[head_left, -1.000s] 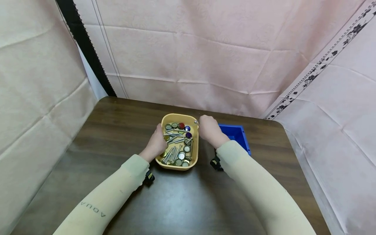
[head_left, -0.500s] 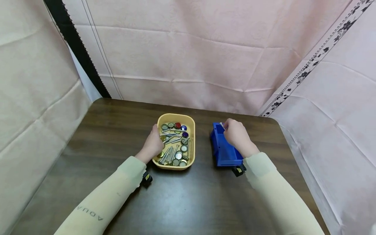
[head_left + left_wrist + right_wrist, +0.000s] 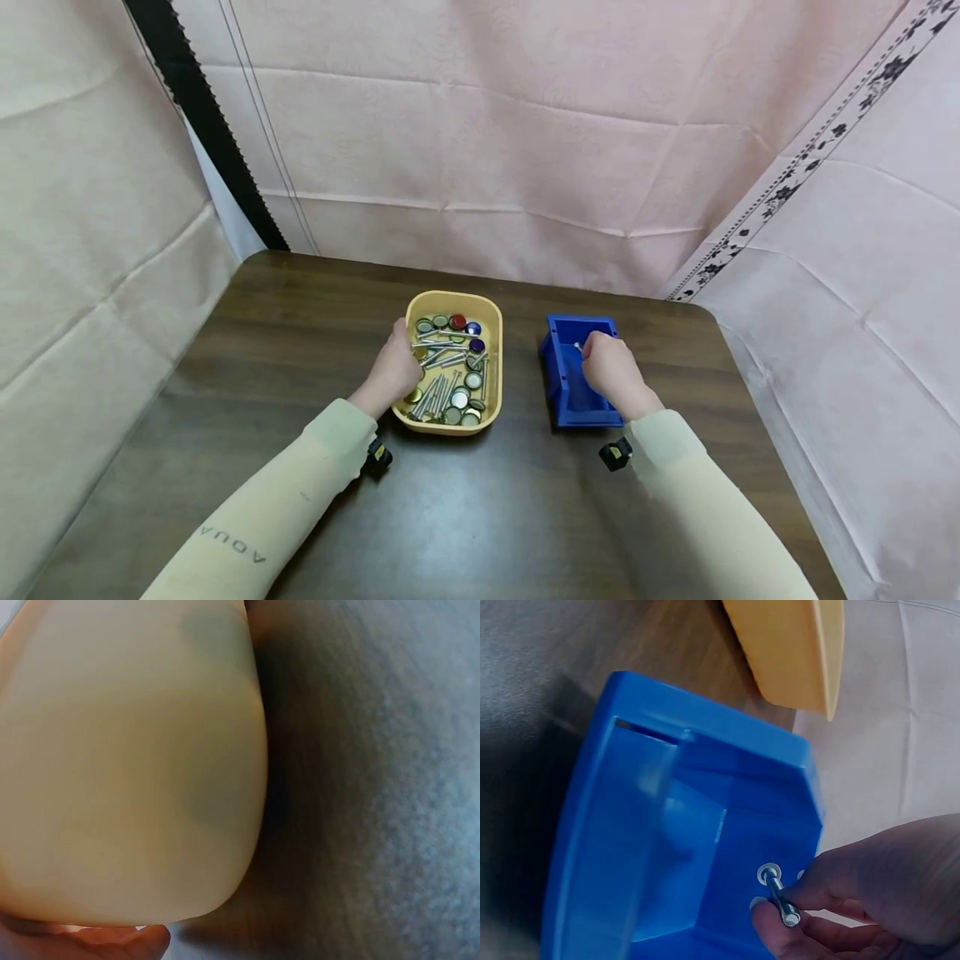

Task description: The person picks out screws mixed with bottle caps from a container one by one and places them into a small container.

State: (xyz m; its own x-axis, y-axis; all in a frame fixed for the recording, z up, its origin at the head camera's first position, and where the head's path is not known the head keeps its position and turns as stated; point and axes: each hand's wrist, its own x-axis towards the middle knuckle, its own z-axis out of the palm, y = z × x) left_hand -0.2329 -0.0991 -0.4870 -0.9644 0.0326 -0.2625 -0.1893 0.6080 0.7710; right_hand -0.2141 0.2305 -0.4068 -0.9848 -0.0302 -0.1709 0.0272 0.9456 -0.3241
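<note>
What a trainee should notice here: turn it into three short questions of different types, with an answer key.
1. Fill in: The right hand pinches a metal ____ at the blue bin.
2. True or false: The left hand grips the blue bin.
3. Multiple choice: In the head view, where is the blue bin relative to the yellow tray? A) left of it B) right of it C) inside it

Key:
1. bolt
2. False; it grips the yellow tray.
3. B
</note>
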